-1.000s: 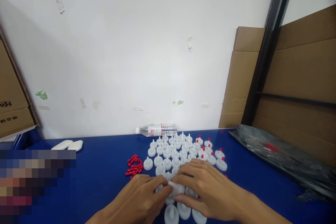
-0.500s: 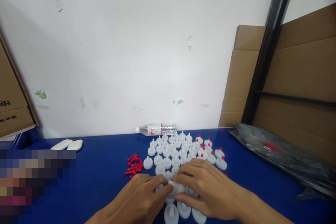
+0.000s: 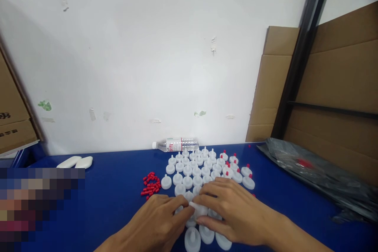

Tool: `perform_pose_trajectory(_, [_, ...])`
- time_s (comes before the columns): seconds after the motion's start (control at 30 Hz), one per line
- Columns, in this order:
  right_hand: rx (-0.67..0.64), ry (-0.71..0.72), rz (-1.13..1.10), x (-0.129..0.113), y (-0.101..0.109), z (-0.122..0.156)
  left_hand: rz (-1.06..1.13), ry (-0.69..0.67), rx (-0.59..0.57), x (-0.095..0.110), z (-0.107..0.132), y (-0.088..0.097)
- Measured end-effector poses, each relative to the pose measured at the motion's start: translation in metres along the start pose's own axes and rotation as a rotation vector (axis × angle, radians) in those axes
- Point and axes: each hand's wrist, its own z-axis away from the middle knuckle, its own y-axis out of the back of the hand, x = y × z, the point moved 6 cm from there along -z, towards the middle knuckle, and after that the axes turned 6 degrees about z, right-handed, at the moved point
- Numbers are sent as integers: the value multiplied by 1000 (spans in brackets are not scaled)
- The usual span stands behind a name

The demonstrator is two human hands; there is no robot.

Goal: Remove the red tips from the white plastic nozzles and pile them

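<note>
Between the fingers and thumb of my right hand (image 3: 230,208) is a white plastic nozzle cap (image 3: 201,208), tipped on its side with its spout pointing left. My left hand (image 3: 165,216) is closed in a pinch at the spout's tip; whatever is between those fingertips is hidden. Many more white nozzle caps (image 3: 187,182) stand spout-up around and beyond my hands. Some on the right wear small red tips (image 3: 250,176). A loose pile of small red tips (image 3: 152,185) lies just beyond my left hand.
A clear plastic bottle (image 3: 177,145) lies against the wall at the back of the blue table (image 3: 118,181). Two white rounded objects (image 3: 84,162) are at the left. Grey plastic bags (image 3: 313,173) lie on the right, near cardboard (image 3: 271,86). A blurred-out patch covers the lower left.
Both hands stay in nearly the same place on the nozzle cap. The whole view has shifted very slightly.
</note>
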Motion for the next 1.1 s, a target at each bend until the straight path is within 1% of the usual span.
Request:
perform_pose_trajectory(0.17, [-8, 5, 25, -1, 0, 0, -6, 4, -19, 1, -1, 2])
perform_pose_trajectory(0.53, [-1, 5, 24, -2, 2, -1, -6, 9, -3, 1, -1, 4])
perform_pose_trajectory(0.83, [-22, 2, 22, -1, 2, 0, 4, 7, -21, 2, -1, 2])
perform_pose_trajectory(1.1, [-3, 7, 20, -1, 1, 0, 3, -2, -11, 2, -1, 2])
